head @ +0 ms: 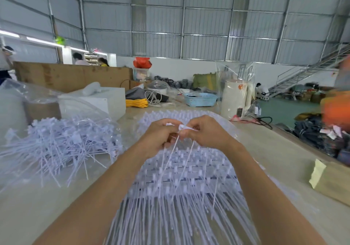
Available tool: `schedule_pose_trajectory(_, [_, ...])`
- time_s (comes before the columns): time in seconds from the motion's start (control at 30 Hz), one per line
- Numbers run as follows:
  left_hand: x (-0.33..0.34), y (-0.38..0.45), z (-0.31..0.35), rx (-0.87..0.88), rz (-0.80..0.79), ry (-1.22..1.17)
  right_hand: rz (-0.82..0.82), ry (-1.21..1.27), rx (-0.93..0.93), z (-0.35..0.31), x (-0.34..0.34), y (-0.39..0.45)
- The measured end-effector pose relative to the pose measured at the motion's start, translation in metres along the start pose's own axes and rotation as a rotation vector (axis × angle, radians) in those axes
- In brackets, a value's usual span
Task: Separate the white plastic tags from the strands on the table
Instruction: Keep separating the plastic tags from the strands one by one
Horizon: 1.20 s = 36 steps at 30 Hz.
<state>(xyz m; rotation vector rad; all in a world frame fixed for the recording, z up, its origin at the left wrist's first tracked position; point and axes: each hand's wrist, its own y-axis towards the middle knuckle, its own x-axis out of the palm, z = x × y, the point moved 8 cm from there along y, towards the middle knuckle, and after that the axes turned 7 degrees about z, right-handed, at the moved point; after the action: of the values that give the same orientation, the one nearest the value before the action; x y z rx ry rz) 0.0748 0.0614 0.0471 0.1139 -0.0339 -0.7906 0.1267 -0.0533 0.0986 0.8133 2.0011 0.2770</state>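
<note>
Head view: left hand (pixel 161 133) and right hand (pixel 206 131) pinch one white tag (pixel 182 126) above the strands (pixel 180 178); next, likely, pulling it free.

Pale beige table (pixel 265 161), long, running away from the viewer. Directly on it: large ordered sheet of white strands with tags (pixel 181 180) at centre; loose heap of separated white tags (pixel 62 146) at left, on clear plastic; white box (pixel 106 100) behind the heap; yellow coiled cord (pixel 136 103); light-blue basket (pixel 200 99); white cylindrical roll (pixel 234 100) in clear wrap; yellowish folded paper (pixel 318 174) at right edge.
</note>
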Motion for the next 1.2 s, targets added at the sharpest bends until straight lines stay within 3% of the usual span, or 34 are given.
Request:
schedule_pose_trajectory(0.17, [0.009,0.001,-0.014,-0.089,0.023,-0.116,-0.045,-0.085,-0.038,0.014,0.01,0.002])
schedule_pose_trajectory(0.33, [0.009,-0.003,-0.01,0.049,-0.035,0.039,-0.028,-0.094,-0.096,0.009,0.013,0.003])
schedule_pose_trajectory(0.5, [-0.001,0.001,0.001,0.153,0.161,0.094,-0.08,-0.072,0.019,0.022,0.013,0.003])
schedule_pose_trajectory(0.67, [0.012,-0.008,0.006,0.22,0.01,0.136,-0.07,-0.039,-0.042,0.006,0.011,0.003])
schedule_pose_trajectory(0.8, [0.005,-0.007,0.013,0.312,0.134,0.173,-0.059,-0.069,0.003,0.012,0.008,0.005])
schedule_pose_trajectory(1.0, [0.003,-0.007,0.012,0.296,0.197,0.253,-0.056,-0.187,-0.058,0.012,0.011,0.006])
schedule_pose_trajectory(1.2, [-0.003,0.004,0.002,0.181,0.212,0.272,0.007,-0.569,-0.191,-0.001,0.019,0.01])
